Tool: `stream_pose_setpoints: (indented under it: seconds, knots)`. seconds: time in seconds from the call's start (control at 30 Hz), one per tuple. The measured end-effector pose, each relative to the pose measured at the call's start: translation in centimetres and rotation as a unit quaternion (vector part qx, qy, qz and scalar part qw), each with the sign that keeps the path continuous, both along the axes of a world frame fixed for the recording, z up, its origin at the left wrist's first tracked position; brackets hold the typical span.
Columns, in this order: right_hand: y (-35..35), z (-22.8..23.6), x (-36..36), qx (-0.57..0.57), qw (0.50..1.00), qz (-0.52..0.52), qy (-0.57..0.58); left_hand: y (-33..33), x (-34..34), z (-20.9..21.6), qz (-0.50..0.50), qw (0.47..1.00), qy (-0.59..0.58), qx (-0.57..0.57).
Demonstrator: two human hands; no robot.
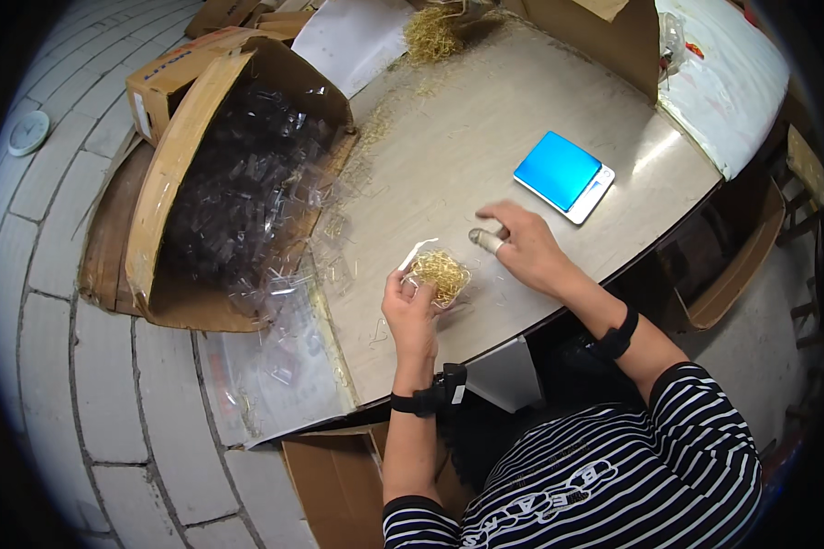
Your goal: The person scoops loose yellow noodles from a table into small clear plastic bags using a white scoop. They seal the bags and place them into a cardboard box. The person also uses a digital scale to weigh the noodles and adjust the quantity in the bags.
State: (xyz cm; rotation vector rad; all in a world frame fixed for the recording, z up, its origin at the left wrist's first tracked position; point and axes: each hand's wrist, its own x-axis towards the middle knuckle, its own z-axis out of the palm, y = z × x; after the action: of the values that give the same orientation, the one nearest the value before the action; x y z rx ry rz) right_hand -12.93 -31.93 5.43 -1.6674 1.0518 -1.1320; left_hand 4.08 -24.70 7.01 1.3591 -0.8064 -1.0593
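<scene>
My left hand [412, 316] is closed around a small clear plastic box [468, 277] near the front edge of the table. Thin gold-coloured metal pieces [441, 274] fill the box in a tangled heap. A white strip sticks up at its far left corner. To the right of the box, my right hand [531, 252] hovers above the table with its fingers apart and nothing visible in them. A pale wrap covers one of its digits. Beyond that hand lies a small digital scale [558, 172] with a blue top and white edge.
A large cardboard carton [176, 178] at the left holds many clear plastic boxes [247, 174], some spilling onto the table [458, 156]. More gold pieces [432, 35] are heaped at the far edge. A brown cardboard panel [604, 41] and a white sack [728, 82] stand at the far right.
</scene>
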Motion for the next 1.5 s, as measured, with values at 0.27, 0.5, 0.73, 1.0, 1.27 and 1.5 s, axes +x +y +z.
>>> stream_pose_setpoints:
  seconds: [0.27,0.5,0.73,1.0,1.27,1.5]
  knots:
    - [1.8,-0.6,0.3,0.147,0.980,0.101,-0.084,2.1,-2.4,0.1,0.014,0.991,0.133,-0.032]
    - [3.2,2.9,0.1,-0.070,0.963,0.229,0.120,4.1,0.7,2.0,-0.113,0.982,0.117,0.093]
    - [6.0,3.4,2.7,0.073,0.975,0.209,-0.012,8.3,3.3,3.0,-0.073,0.988,0.116,0.068]
    - [10.1,2.8,5.0,0.013,0.968,0.248,0.040,18.2,9.1,5.1,0.046,0.981,0.188,-0.023]
    - [14.5,3.0,7.3,0.111,0.940,0.320,0.033,32.1,15.1,3.8,0.225,0.967,0.110,-0.038]
    - [25.0,4.6,17.5,0.258,0.816,0.517,-0.014,37.2,13.1,2.5,0.233,0.959,0.161,-0.031]
